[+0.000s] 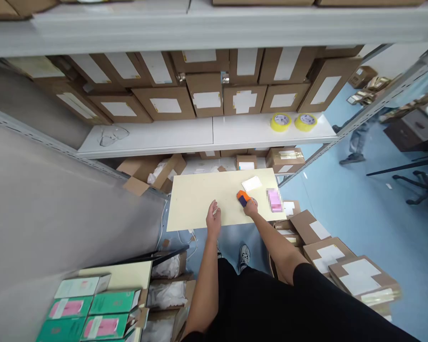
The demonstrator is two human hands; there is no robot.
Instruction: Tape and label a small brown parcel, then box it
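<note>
While my right hand (250, 207) grips the orange tape dispenser (243, 197) w/ left hand (213, 217) loosely curled, empty, on the cream board (199, 199), I'd guess the white label (251, 183) nr the dispenser could get knocked off.

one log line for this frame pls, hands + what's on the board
left hand: resting on cream board, empty | right hand: gripping orange-blue tool | nearby: white slip, pink item

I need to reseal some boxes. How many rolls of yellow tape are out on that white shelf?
2. One yellow tape roll and a second yellow tape roll lie side by side at the right end of the white shelf. Others may be hidden elsewhere.
</note>
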